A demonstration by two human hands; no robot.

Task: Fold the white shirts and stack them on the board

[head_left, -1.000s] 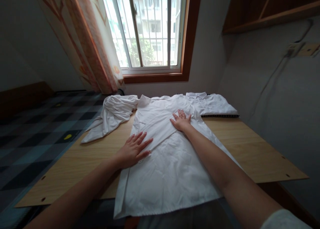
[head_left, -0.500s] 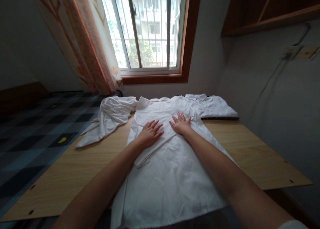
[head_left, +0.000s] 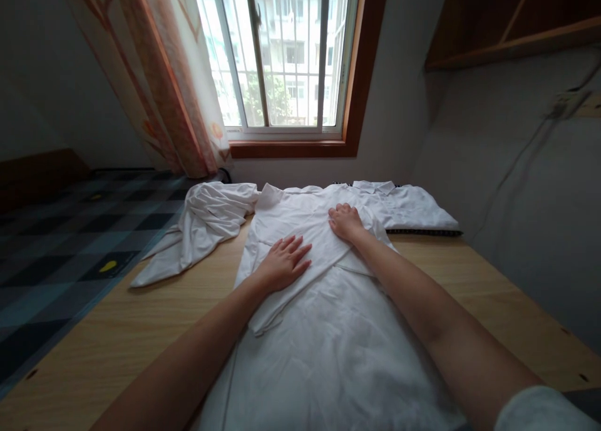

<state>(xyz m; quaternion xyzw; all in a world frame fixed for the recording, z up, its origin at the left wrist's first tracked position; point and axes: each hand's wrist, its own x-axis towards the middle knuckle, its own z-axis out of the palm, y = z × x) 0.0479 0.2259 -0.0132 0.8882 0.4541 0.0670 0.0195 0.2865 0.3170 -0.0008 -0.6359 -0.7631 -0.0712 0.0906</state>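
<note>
Shirt [head_left: 300,362] lies between the board's [head_left: 178,306] left and right edges. My left hand [head_left: 282,265] rests spread on its sleeve [head_left: 286,299]; my right hand [head_left: 346,222], apart, curls on cloth, grip unclear. Smoothing seems in hand; the next move calls for even pressure.

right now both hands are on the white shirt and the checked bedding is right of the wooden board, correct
Wrong side: in the head view, the checked bedding is left of the wooden board. The left hand and right hand are on the white shirt.
</note>
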